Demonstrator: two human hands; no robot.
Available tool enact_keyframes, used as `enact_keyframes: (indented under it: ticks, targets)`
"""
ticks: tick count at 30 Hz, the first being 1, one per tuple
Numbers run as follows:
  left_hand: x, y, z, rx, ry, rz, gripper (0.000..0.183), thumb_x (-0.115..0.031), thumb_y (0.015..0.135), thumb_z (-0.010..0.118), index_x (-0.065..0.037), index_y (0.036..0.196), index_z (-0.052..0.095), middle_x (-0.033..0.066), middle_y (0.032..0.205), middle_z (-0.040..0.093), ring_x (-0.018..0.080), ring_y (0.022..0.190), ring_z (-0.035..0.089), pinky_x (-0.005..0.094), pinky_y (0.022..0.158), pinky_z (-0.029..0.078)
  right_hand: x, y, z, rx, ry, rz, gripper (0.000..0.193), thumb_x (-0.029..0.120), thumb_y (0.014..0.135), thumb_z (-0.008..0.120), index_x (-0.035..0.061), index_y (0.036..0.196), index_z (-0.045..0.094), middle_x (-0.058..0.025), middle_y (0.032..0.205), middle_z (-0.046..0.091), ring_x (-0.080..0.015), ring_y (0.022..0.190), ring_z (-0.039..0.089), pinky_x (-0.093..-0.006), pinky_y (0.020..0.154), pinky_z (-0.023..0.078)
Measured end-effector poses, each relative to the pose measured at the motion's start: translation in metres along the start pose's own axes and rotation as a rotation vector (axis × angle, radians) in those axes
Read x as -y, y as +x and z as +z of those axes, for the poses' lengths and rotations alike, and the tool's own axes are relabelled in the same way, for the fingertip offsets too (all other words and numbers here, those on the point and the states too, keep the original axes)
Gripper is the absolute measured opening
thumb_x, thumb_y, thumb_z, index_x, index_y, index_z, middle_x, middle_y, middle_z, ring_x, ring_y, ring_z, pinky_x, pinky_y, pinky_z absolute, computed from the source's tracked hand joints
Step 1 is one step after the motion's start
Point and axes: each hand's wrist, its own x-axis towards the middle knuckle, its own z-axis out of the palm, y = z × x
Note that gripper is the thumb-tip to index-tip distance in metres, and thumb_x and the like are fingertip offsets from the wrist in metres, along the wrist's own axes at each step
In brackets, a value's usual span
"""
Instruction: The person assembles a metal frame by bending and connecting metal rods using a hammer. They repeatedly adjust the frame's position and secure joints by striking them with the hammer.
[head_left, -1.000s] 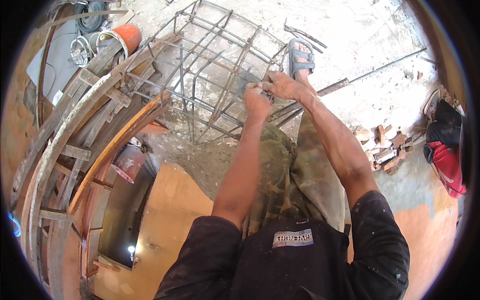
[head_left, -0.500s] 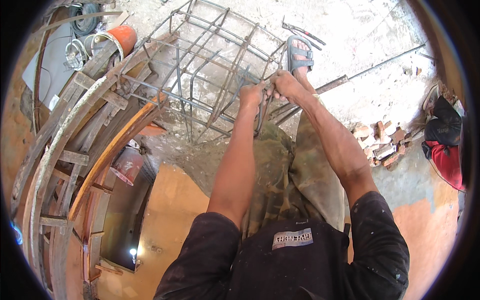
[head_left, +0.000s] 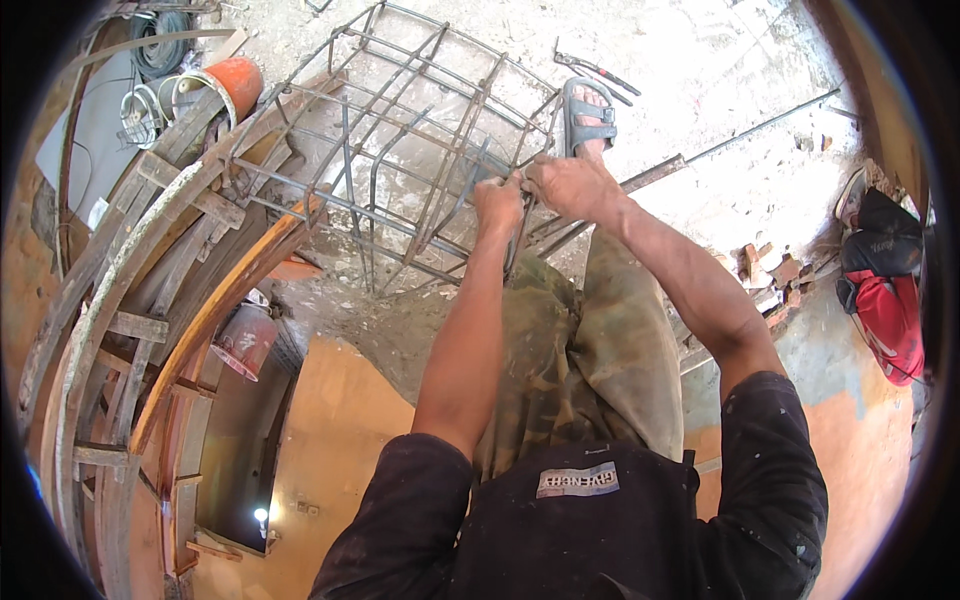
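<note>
right elbow (head_left: 750, 345) has swung outward; left hand (head_left: 497, 205), right hand (head_left: 572, 188) curled close, grip unclear; rebar cage (head_left: 461, 140) framed, work seemingly unfinished.

Along the left runs a long framework of weathered wooden rails with short crosspieces (head_left: 140, 326). Near its upper end are an orange plastic bucket (head_left: 238, 80) and a coil of dark grey-green tubing (head_left: 160, 48). A dusty pinkish-red bucket (head_left: 247, 342) sits beside its right edge, above a glowing white bulb (head_left: 261, 515). At right, broken reddish bricks (head_left: 785, 270) lie near a red-and-black fabric bundle (head_left: 893, 315).
</note>
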Motion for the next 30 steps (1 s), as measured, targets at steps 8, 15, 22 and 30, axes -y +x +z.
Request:
enact_keyframes:
  ticks: [8,15,22,30]
  targets:
    - [-0.022,-0.015,-0.004,0.019,0.024,-0.047,0.03,-0.023,0.091,0.061,0.001,0.074,0.061,0.0036,0.064,0.054,0.0113,0.05,0.05,0.0275,0.043,0.042,0.004,-0.016,-0.012,-0.098,-0.043,-0.094,0.027,0.024,0.092,0.054,0.0017,0.107,0.058,-0.0201,0.094,0.066,-0.0321,0.085,0.066,-0.0431,0.073,0.053]
    - [-0.034,-0.026,-0.008,0.029,-0.081,-0.155,0.031,-0.027,0.091,0.062,0.003,0.082,0.064,0.0021,0.063,0.052,0.011,0.051,0.05,0.0276,0.045,0.041,-0.027,0.016,-0.004,0.171,0.864,0.331,0.037,0.034,0.094,0.053,0.0002,0.109,0.059,-0.0171,0.086,0.067,-0.0264,0.083,0.067,-0.0389,0.071,0.053]
    - [-0.037,-0.031,-0.008,-0.041,0.059,-0.136,0.036,-0.028,0.089,0.061,0.006,0.079,0.064,0.0075,0.062,0.056,0.0133,0.054,0.053,0.0309,0.048,0.041,-0.177,0.057,0.006,-0.182,0.284,0.501,0.057,0.049,0.084,0.063,0.0022,0.117,0.058,-0.0192,0.117,0.058,-0.0317,0.102,0.061,-0.0405,0.09,0.05]
    - [-0.057,-0.035,-0.002,-0.179,0.362,-0.059,0.041,-0.031,0.087,0.059,0.009,0.077,0.062,0.0224,0.067,0.061,0.0309,0.065,0.059,0.0418,0.064,0.044,-0.292,0.131,0.059,-0.398,-0.229,0.613,0.044,0.031,0.085,0.061,0.0116,0.123,0.05,-0.0175,0.116,0.055,-0.0375,0.111,0.054,-0.0482,0.088,0.049]
